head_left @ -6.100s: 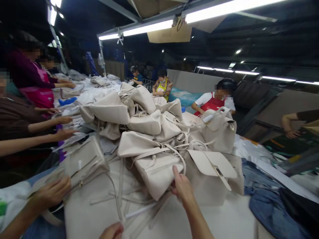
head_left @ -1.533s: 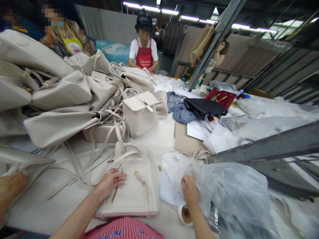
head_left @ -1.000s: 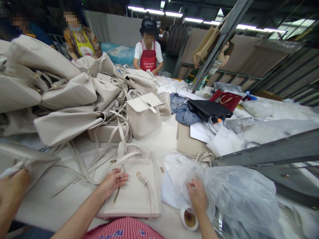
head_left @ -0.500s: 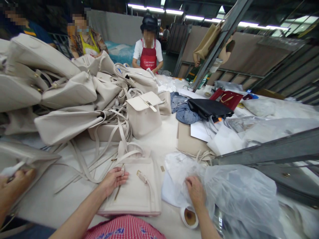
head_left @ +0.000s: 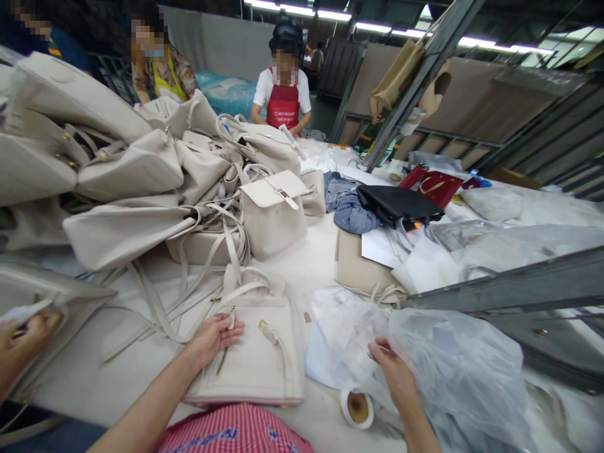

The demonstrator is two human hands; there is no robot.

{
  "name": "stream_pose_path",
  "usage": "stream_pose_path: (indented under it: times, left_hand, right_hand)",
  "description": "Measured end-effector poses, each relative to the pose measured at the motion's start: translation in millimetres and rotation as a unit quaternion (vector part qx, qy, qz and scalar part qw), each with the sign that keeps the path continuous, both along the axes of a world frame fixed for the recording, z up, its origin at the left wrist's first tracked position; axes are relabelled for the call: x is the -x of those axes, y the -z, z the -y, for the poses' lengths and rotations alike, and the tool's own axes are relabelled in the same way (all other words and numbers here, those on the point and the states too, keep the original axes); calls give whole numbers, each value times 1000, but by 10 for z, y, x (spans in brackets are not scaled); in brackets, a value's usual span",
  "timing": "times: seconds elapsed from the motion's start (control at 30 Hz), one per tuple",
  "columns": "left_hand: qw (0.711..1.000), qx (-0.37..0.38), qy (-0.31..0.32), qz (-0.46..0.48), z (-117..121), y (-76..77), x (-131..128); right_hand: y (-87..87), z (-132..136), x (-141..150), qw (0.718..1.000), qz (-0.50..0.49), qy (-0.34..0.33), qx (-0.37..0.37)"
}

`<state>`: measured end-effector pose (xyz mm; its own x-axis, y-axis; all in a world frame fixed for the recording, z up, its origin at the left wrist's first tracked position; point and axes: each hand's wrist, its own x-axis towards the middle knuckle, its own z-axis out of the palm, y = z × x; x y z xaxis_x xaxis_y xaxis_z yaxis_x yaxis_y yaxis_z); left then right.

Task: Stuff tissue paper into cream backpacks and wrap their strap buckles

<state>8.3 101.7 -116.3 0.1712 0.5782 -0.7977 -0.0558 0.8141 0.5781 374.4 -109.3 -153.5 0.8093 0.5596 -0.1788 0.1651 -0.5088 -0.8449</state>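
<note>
Head view showed a flat, square, cream leather-look bag (head_left: pixel 267 374) lying on the white table (head_left: pixel 318 255), near seven o'clock. The left hand (head_left: pixel 217 336) rested on the left part of this bag. Its grip was half open, with bent fingers by the small cream zip pull (head_left: pixel 232 318); I could not tell if it had hold of the pull.

The right hand (head_left: pixel 396 371) was near five o'clock, at some thin, see-through plastic (head_left: pixel 457 352). Its grip was nearly closed, thumb close to the fingertips, but I could not tell if it pinched the plastic. Just beside it, at its eight o'clock, sat a small round white thing (head_left: pixel 357 408) with a brown middle.

Straight up at twelve o'clock from the flat bag stood a boxy cream bag (head_left: pixel 274 229) with a gold buckle. A big heap of cream bags (head_left: pixel 132 170) filled ten o'clock. At eight o'clock was another person's hand (head_left: pixel 35 340).
</note>
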Motion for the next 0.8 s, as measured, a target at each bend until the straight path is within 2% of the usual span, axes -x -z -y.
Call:
stream_pose_path:
  times: [0.13, 0.23, 0.33, 0.4, 0.47, 0.57, 0.7, 0.8]
  left_hand:
    - [1000, -11, 8, -26, -6, -20, -12]
    - [999, -14, 9, -36, 5, -26, -16]
    - [999, -4, 22, -44, -8, -19, -10]
    - [998, 4, 35, -49, -36, -15, 1]
    - [997, 11, 46, -54, -69, -11, 14]
    - [996, 20, 56, -61, -112, 9, 36]
    - [995, 37, 60, -65, -145, 70, 58]
    - [995, 45, 57, -68, -153, 118, 63]
  right_hand:
    - [-315, -109, 316, 992, -110, -32, -61]
    - [-617, -349, 711, 965, -225, -73, -116]
    - [-850, -711, 1200, 920, -339, -171, -97]
    - [-900, -986, 1539, 895, -376, -233, -59]
    - [-846, -1248, 1847, 894, -356, -272, -7]
    - [-628, -1549, 2181, 910, -295, -285, 67]
    - [-343, -1742, 2368, 914, -271, -267, 143]
    - [-255, -1794, 2409, 902, -283, -262, 196]
